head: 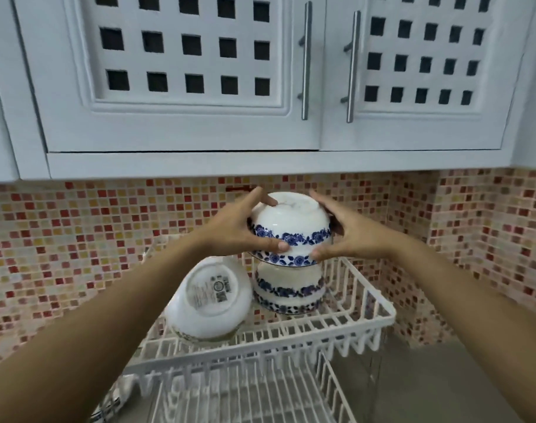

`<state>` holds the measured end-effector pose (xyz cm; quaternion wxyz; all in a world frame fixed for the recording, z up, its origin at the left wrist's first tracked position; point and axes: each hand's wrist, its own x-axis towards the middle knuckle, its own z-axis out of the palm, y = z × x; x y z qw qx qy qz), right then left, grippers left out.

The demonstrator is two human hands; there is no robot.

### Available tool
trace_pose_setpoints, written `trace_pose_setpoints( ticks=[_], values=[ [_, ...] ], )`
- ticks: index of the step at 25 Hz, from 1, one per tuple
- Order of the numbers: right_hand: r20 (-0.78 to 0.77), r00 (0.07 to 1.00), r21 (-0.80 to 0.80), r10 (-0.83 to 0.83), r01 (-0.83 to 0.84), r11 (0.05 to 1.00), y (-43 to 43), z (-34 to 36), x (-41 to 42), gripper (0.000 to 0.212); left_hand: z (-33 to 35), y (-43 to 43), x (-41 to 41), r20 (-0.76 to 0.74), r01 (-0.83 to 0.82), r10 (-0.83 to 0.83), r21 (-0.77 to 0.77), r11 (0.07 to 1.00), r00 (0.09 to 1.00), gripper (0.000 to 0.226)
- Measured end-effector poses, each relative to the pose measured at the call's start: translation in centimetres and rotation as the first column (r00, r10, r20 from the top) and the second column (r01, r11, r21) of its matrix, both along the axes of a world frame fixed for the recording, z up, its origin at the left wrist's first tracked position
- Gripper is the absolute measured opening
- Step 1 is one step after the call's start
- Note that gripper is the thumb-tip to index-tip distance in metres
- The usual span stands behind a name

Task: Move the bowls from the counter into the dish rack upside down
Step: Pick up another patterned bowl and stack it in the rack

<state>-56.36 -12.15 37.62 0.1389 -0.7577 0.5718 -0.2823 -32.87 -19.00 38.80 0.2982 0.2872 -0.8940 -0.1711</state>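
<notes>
A white bowl with blue flower bands (291,222) is upside down, held between both hands above the rack. My left hand (239,227) grips its left side, thumb across the blue band. My right hand (349,230) grips its right side. Directly beneath it a second blue-banded bowl (289,290) stands upside down at the back of the white wire dish rack (367,319). Whether the two bowls touch, I cannot tell. A plain white bowl (210,300) with a label on its base lies tilted, bottom up, in the rack's left part.
White wall cabinets with metal handles (304,59) hang low above the rack. A red and beige mosaic wall (77,239) runs behind and along the right side. A lower wire tier (245,395) sits below the rack. Grey counter (428,383) lies to the right.
</notes>
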Motion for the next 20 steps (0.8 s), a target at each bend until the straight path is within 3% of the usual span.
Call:
trace_pose_setpoints(
  ticks=[4, 10, 15, 20],
  values=[
    [0.029, 1.0, 0.071, 0.007, -0.009, 0.997, -2.6, -2.5, -3.3, 0.117, -1.3, -2.5, -4.3, 0.198, -0.036, 0.005, 0.153, 0.988, 0.98, 0.072],
    [0.018, 0.998, 0.187, 0.066, -0.068, 0.98, -5.8, -4.8, -3.9, 0.119, -2.9, -4.9, -5.4, 0.384, -0.127, 0.053, 0.17, 0.977, 0.922, 0.092],
    [-0.146, 0.985, 0.224, 0.087, -0.052, 0.973, -7.0, -5.0, -4.0, 0.12, -3.3, -5.5, -6.2, 0.565, -0.199, 0.081, 0.15, 0.969, 0.821, 0.092],
    [-0.236, 0.97, 0.26, 0.062, 0.001, 0.966, -7.6, -4.8, -3.8, 0.119, -3.2, -5.5, -6.8, 0.639, -0.253, 0.116, 0.127, 0.959, 0.76, 0.092]
  ],
)
